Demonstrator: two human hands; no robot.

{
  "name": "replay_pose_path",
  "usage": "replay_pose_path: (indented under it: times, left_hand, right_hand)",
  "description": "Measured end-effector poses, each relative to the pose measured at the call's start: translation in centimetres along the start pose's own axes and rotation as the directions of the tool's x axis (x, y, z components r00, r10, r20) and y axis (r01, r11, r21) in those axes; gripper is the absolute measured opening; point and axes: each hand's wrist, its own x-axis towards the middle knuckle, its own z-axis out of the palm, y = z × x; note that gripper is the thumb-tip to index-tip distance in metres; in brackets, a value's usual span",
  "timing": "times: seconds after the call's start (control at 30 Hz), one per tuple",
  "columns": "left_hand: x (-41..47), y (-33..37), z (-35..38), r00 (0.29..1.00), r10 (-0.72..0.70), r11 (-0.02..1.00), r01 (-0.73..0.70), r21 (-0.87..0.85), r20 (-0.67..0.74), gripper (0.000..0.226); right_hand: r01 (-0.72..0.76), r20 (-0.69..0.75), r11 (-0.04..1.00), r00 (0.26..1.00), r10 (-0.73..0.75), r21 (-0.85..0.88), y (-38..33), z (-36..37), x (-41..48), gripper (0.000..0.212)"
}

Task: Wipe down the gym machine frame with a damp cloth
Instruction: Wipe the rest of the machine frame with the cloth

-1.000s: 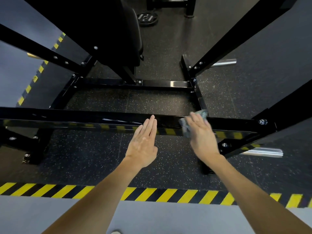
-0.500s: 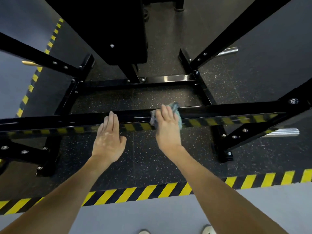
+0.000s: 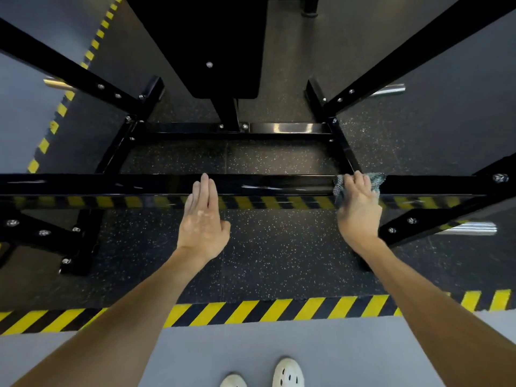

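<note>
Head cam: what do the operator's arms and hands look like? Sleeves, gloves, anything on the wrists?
No sleeves in view: bare from left hand and right hand back to the frame edge. No gloves, watch, bands or rings visible. The only clothing seen is white shoes with holes in the top, at the bottom edge.

Glossy metal, coarse cloth
The frame bar [image 3: 279, 185] is smooth, shiny black metal; the cloth [image 3: 377, 180] under my right hand [image 3: 358, 213] looks coarse-woven; the floor [image 3: 279, 247] at 6 o'clock is matt.
</note>
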Motion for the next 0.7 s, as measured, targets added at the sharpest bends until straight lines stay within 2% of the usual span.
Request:
replay_pose_path:
  times: [0.1,0.17,0.23,0.3,0.37,0.43,0.5,0.57,0.7]
  left_hand:
    - [0.0,-0.1,-0.1,1.000,0.000,1.000,0.000,0.007,-0.001,0.087]
    - [0.0,-0.1,0.1,1.000,-0.002,1.000,0.002,0.007,-0.008,0.089]
    - [-0.1,-0.2,0.2,1.000,-0.004,1.000,0.004,0.008,-0.012,0.090]
    - [-0.1,-0.4,0.2,1.000,0.006,1.000,-0.006,0.017,-0.026,0.089]
    - [-0.2,-0.7,0.1,1.000,0.018,1.000,-0.018,0.017,-0.024,0.087]
    - [-0.2,-1.0,0.0,0.999,0.030,1.000,-0.030,0.002,-0.032,0.084]
    - [-0.2,-1.1,-0.2,0.999,0.031,0.999,-0.032,-0.024,-0.033,0.082]
    - [-0.1,-1.1,0.0,0.999,0.035,0.999,-0.036,-0.032,-0.038,0.082]
    - [0.1,-0.5,0.3,0.998,0.018,0.998,-0.021,-0.052,-0.058,0.082]
  right_hand:
    - [0.157,-0.018,0.988,0.987,-0.158,-0.009,-6.1,2.1,-1.3,0.064]
    - [0.266,-0.033,0.961,0.964,-0.264,0.081,-10.7,3.2,-2.4,0.066]
    - [0.349,0.011,0.918,0.934,-0.358,0.189,-13.9,3.6,-2.8,0.064]
    - [0.419,0.073,0.882,0.894,-0.443,0.216,-14.2,3.5,-2.1,0.066]
    - [0.482,0.115,0.860,0.857,-0.503,0.167,-11.9,2.7,-1.1,0.070]
    - [0.418,0.154,0.897,0.886,-0.437,0.142,-8.2,1.6,-0.7,0.066]
    - [0.267,0.123,0.950,0.950,-0.288,0.161,-3.9,0.1,-0.7,0.061]
    - [0.181,0.084,0.973,0.977,-0.194,0.144,-1.1,-0.6,-1.0,0.061]
    - [0.098,-0.003,0.989,0.995,-0.098,0.111,-3.8,1.2,-1.3,0.050]
